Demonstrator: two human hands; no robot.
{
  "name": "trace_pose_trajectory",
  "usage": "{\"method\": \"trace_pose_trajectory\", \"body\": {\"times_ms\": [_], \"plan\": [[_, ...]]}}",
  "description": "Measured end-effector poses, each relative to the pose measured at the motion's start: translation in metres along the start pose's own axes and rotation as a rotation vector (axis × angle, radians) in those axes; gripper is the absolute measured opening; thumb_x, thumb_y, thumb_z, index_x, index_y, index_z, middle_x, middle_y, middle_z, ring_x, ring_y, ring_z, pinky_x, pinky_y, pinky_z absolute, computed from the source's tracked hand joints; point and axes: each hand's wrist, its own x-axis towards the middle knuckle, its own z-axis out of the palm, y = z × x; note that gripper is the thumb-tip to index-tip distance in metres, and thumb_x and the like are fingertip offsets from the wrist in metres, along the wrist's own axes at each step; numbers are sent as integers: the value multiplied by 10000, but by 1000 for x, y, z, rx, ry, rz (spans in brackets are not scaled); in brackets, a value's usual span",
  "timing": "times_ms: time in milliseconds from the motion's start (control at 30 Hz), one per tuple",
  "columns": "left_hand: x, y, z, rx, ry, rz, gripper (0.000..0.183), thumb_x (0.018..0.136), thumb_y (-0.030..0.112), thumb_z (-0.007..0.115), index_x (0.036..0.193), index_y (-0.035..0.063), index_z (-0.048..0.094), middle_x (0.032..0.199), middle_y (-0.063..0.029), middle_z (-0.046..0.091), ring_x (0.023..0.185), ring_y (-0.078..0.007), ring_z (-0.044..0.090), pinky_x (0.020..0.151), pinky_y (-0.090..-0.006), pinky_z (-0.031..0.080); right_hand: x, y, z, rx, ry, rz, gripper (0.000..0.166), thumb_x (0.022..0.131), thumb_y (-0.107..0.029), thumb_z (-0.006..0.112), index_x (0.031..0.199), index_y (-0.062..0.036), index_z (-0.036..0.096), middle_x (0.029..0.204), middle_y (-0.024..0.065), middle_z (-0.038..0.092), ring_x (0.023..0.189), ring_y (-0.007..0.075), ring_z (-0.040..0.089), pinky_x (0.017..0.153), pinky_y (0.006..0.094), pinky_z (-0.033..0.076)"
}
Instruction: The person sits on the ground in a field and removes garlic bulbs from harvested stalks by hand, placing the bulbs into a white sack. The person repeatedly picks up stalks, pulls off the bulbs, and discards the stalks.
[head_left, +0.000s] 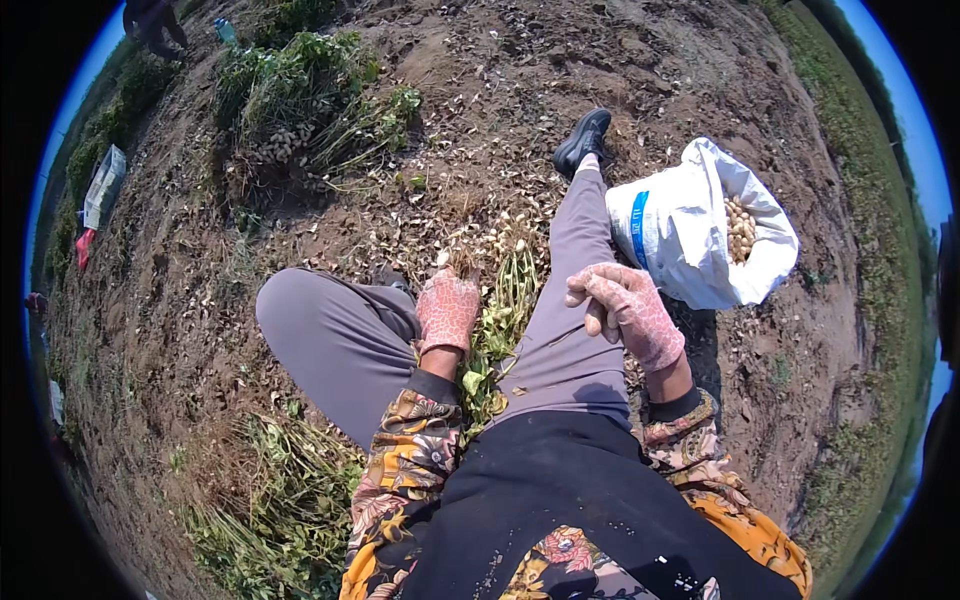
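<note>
My left hand (448, 309), in a pink crackle-patterned glove, is closed at the root end of a peanut plant. A pale peanut pod (443, 259) shows at its fingertips, which are partly hidden. Beside that hand, stalks and leaves of peanut plants (517, 289) lie between my legs, with a cluster of pods (510, 234) at their far end. My right hand (626, 311), gloved alike, is above my outstretched thigh with its fingers bent; its palm is turned away, so its contents are hidden. To its upper right, a white woven sack (664, 225) stands with its mouth rolled back and peanuts (740, 231) inside.
A heap of pulled peanut plants (300, 97) lies at the upper left, another pile (285, 510) at the lower left. Dry leaves litter the soil (480, 90). Farther off are a person (154, 26), a bottle (224, 31) and a pale sack (105, 187).
</note>
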Motion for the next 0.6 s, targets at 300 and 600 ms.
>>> {"method": "trace_pose_trajectory", "body": {"times_ms": [300, 600], "plan": [[-18, 18, 2, 80, -36, 136, 312, 821, 255, 566, 1052, 46, 570, 830, -164, 661, 794, -343, 654, 684, -452, 516, 78, 25, 75, -860, 18, -655, 289, 932, -253, 520, 1120, -47, 594, 813, 126, 663, 694, 305, 646, 623, 377, 511], [-22, 17, 24, 16, -114, 82, 301, 850, 300, 532, 985, 38, 597, 831, -176, 667, 761, -351, 657, 673, -461, 517, 94, 31, 65, -660, -212, -108, 241, 902, -254, 538, 942, -45, 648, 719, 127, 634, 623, 236, 609, 615, 359, 484]]}}
